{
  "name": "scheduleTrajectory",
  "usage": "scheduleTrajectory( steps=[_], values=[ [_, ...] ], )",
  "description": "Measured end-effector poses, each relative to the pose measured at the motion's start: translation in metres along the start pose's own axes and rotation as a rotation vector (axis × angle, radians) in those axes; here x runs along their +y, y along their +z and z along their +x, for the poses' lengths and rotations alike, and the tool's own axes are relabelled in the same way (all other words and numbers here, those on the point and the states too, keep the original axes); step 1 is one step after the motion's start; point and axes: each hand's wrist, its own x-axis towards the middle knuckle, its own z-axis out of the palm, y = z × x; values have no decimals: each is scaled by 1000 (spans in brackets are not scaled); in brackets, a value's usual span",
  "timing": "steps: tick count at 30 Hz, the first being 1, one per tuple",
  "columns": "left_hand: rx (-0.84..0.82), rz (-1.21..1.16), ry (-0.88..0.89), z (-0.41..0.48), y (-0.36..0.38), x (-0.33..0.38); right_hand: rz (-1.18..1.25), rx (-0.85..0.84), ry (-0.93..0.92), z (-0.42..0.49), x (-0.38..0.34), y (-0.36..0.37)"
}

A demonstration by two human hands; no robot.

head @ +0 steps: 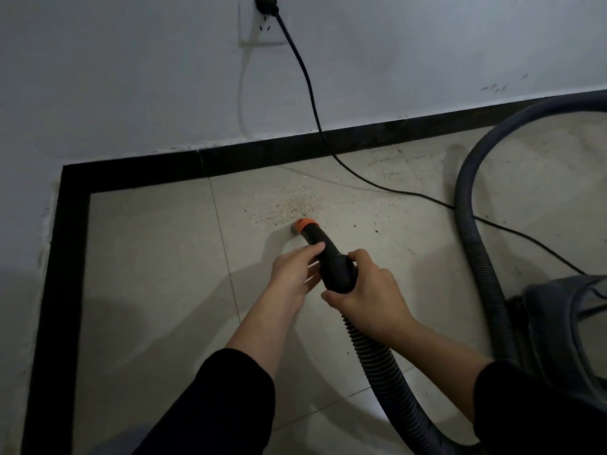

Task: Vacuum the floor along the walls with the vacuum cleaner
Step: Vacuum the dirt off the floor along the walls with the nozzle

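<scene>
The right hand [364, 290] grips the nozzle [328, 254] where the hose [377, 356] joins it. The left hand [295, 267] pinches it further forward. Its tip touches the floor [147, 257] beside crumbs [289, 206] near the far edge. Likely mid-sweep; next, push through them toward the skirting [230, 159].

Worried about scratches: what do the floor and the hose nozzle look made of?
The floor: likely glazed ceramic tile, pale with grout lines and a faint sheen. The hose nozzle: seemingly hard black plastic, matte, with an orange tip.
</scene>
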Motion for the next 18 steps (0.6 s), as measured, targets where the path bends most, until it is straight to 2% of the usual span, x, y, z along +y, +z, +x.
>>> scheduleTrajectory(
  steps=[18],
  values=[
    [-118,-41,20,12,45,-17,62,79,63,15,35,-26]
  ],
)
